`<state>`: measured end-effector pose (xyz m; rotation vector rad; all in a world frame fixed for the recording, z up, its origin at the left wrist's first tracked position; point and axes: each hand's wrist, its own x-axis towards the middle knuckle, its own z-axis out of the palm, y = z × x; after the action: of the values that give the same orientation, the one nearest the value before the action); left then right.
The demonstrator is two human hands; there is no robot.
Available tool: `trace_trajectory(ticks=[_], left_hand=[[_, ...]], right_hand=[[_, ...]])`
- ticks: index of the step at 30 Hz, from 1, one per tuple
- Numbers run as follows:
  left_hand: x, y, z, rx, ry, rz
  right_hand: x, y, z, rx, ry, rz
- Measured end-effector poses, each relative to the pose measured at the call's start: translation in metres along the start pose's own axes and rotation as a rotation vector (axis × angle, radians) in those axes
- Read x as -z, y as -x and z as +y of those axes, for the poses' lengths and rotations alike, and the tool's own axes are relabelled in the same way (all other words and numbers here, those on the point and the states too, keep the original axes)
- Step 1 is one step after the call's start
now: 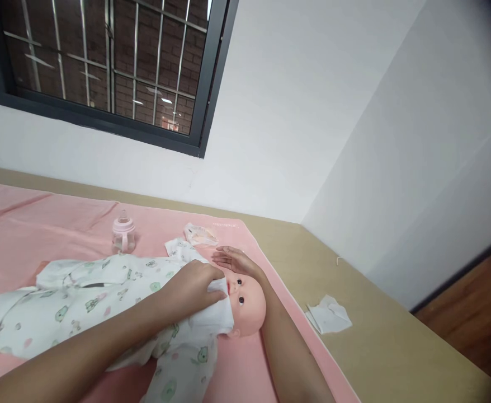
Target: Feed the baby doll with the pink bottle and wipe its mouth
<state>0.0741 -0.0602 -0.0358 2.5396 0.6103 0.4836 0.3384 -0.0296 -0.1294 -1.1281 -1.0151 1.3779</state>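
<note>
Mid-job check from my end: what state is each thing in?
Doll: lying face up, dressed, eyes open.
Cloth: pinched in the left hand, against the doll's lower face.
Right hand: open, beside the doll's head.
Bottle: upright, teat uncovered.
Packet: lying crumpled; opened or not, unclear.
Tissue: creased, lying by the mat's edge.
Mat: spread out, creased at left.

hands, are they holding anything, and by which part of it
The left hand pinches a white cloth near its edge. The right hand, open beside the doll's head, grips nothing visible.
</note>
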Motion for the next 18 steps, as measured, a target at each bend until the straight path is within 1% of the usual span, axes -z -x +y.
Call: trace_trajectory(ticks=[9,18], left_hand=[[-0.0024,-0.0010,-0.0075,-0.034,-0.048,0.027],[0.0005,-0.0020,-0.0061,-0.025,-0.072,0.047]], right_hand=[[0.0039,-0.0019,0.0045,0.028,-0.042,0.013],[0.0063,-0.0025,0.0055,0.019,-0.035,0.023]])
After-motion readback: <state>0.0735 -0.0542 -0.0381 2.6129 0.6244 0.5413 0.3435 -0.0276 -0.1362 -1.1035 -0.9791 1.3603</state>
